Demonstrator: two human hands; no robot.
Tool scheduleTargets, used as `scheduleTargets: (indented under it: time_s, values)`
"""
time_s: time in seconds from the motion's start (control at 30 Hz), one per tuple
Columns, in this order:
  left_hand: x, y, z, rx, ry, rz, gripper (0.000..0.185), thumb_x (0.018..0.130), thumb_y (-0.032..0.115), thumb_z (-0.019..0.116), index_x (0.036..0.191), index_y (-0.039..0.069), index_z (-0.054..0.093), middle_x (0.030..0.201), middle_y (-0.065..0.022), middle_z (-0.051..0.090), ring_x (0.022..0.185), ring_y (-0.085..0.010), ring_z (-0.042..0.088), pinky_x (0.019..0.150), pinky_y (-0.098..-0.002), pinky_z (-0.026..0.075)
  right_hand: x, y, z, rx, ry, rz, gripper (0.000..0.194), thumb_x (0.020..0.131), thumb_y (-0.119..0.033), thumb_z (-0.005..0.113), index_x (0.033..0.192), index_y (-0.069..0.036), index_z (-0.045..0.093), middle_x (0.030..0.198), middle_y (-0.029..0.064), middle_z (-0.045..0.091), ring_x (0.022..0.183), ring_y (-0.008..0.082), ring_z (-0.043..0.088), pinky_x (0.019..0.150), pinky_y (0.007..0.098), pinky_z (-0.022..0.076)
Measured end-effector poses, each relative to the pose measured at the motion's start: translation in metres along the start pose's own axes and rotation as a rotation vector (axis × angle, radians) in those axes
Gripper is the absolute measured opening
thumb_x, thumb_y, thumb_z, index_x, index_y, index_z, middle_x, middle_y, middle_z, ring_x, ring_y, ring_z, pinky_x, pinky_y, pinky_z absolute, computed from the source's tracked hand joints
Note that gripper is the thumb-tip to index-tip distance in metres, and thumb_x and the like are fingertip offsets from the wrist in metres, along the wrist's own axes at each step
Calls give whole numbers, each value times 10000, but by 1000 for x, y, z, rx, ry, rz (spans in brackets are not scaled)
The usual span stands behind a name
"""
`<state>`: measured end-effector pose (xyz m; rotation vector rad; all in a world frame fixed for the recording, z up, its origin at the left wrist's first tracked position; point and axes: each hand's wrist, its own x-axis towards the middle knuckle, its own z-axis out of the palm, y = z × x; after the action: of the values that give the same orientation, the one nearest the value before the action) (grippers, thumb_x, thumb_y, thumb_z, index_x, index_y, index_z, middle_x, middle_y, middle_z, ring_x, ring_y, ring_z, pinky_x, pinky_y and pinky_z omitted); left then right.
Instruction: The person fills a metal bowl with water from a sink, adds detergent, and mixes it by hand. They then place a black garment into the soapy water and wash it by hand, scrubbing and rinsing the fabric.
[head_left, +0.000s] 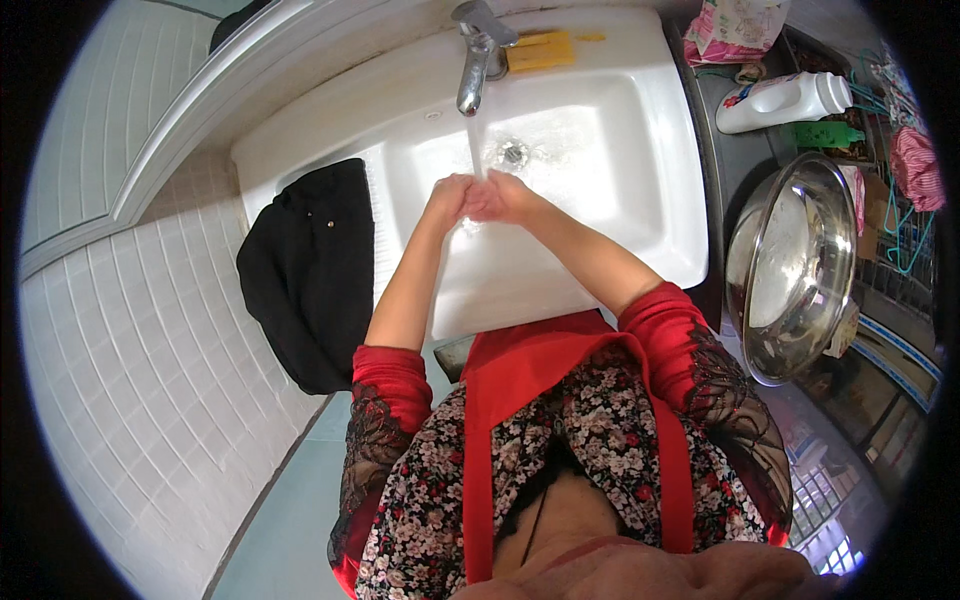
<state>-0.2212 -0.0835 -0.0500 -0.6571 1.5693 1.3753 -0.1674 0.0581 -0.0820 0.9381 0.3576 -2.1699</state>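
Observation:
My left hand and my right hand are pressed together in the stream of water over the white ceramic sink. The water falls from a chrome faucet just above them. What lies between the palms is hidden, and the fingers overlap. Below and beyond my right hand is the metal drain, with shallow water around it. To the left of my hands, black cloth with small metal studs drapes over the ribbed side ledge and hangs past the front edge.
Yellow bars, probably soap, lie beside the faucet. On the right a steel basin leans at a tilt. Behind it are a white plastic bottle, a green bottle and a pink bag. A tiled wall borders the left.

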Motion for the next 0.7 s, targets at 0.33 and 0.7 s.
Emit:
scheduleTargets:
  time_s: [0.33, 0.7]
  values:
    - [25, -34, -5, 972, 460, 180, 583, 742, 76, 645, 1219, -82, 350, 1265, -292, 385, 1069, -435, 529, 911, -439, 460, -68, -53, -140, -1402, 1171, -320, 589, 780, -182, 543, 1180, 198, 336, 1143, 247, 574, 1043, 327, 571, 891, 361, 446]
    - [69, -34, 52, -497, 252, 310, 181, 898, 76, 518, 1032, -39, 559, 813, -80, 594, 686, -190, 597, 593, -289, 514, -2, -52, -109, -261, 425, -331, 167, 822, -119, 501, 694, -68, 595, 679, 70, 581, 575, 190, 555, 489, 342, 443]
